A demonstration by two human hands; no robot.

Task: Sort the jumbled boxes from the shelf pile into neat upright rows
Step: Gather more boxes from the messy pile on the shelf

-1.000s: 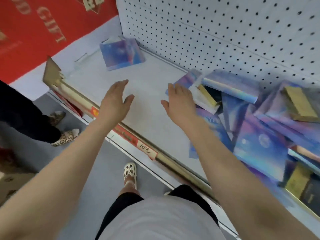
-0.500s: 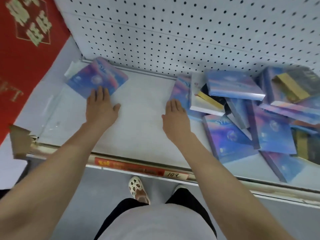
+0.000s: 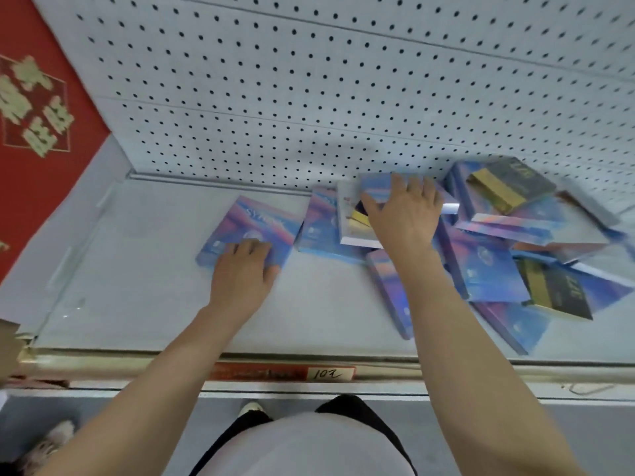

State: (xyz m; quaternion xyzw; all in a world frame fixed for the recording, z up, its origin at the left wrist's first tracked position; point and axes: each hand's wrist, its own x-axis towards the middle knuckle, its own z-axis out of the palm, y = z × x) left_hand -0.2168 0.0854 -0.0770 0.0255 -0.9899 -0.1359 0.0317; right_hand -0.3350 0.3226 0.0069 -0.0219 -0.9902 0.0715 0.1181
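Head camera: a person leans over a white shop shelf [image 3: 137, 304] backed by pegboard [image 3: 309, 97], early in sorting a jumble of boxes into upright rows; no row stands yet. The left hand [image 3: 242, 269] rests on a lone blue-and-purple box [image 3: 254, 223] lying flat at mid-shelf, just left of the heap, fingers curled over its near edge in what looks like a light grip. The right hand [image 3: 403, 214] reaches farther in and lies on top of the pile [image 3: 498, 242], fingers spread and bent over a blue box [image 3: 376, 187] near the back wall, thumb by a white-edged box [image 3: 347, 218] below it; whether it has truly gripped that box or only presses on it cannot be told. The two hands are well apart, each on its own box. The heap fills the right half of the shelf, boxes overlapping at all angles, among them dark boxes with gold bands [image 3: 508, 190]. The left half of the shelf is where a row could begin. The next move likely calls for tipping the lone box onto an edge and lifting the top box free without dragging its neighbours. A price strip [image 3: 330, 373] marks the shelf's near lip.
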